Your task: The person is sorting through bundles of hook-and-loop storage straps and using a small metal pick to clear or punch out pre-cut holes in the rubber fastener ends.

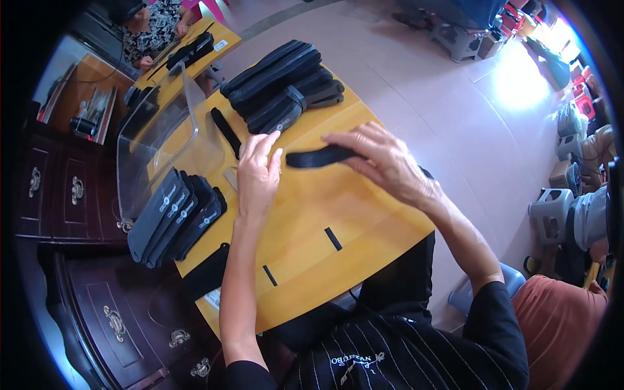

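My right hand [383, 162] grips one end of a curved black fabric band [317, 156], which sticks out to the left above the yellow table [312, 201]. Just left of the band's free end is my left hand [257, 170], thumb and fingers apart, with nothing visible between them. Beyond the hands lies a thick stack of black fabric pieces [276, 81], with one banded bundle among them. A narrow black strip [226, 132] lies beside that stack. Two short black strips, one on the right [333, 238] and one on the left [270, 275], lie on the near tabletop.
Black pieces with white marks [172, 211] fan out at the table's left edge, near a clear plastic bin [123, 175]. Dark wooden drawers [97, 312] stand left. Across the far table, a person [153, 29] sits. A grey stool [551, 211] stands on the right.
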Demonstrator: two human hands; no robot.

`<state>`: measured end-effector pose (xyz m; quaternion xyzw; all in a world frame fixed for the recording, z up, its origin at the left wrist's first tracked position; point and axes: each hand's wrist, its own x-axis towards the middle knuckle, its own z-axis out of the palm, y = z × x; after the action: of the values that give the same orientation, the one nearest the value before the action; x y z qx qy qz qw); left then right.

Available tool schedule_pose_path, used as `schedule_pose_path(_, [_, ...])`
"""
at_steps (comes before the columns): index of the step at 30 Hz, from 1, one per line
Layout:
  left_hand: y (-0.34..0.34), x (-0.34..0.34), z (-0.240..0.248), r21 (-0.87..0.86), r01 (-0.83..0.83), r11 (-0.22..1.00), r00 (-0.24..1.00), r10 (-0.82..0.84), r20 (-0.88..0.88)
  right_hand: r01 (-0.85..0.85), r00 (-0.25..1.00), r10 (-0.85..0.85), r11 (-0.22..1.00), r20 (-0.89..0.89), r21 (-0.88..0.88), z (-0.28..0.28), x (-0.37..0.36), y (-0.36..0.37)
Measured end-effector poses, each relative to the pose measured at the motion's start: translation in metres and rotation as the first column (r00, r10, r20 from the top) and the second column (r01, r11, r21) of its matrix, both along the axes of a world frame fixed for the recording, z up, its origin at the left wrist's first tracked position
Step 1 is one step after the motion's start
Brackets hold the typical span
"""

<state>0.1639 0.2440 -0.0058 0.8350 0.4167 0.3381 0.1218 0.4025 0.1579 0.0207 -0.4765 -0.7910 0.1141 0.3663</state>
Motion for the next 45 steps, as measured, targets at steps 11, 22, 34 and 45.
schedule_pose_path(11, [-0.164, -0.019, 0.03, -0.462, 0.564, 0.684, 0.476, 0.187, 0.859, -0.563, 0.724, -0.138, 0.446, -0.675, -0.695, 0.025, -0.077, -0.096])
schedule_pose_path(22, [-0.21, -0.051, 0.011, -0.426, 0.691, 0.583, 0.386, 0.2, 0.9, -0.921, 0.307, -0.242, 0.169, -0.92, -0.351, -0.017, -0.126, -0.132])
schedule_pose_path(34, [-0.231, -0.06, 0.023, -0.39, 0.426, 0.816, 0.052, 0.409, 0.911, -0.383, 0.903, 0.307, 0.893, -0.301, -0.238, 0.016, -0.139, -0.129])
schedule_pose_path(45, [-0.245, -0.139, 0.013, -0.29, 0.614, 0.734, -0.169, 0.482, 0.86, -0.853, 0.34, 0.631, 0.52, -0.698, 0.054, 0.119, -0.138, -0.093])
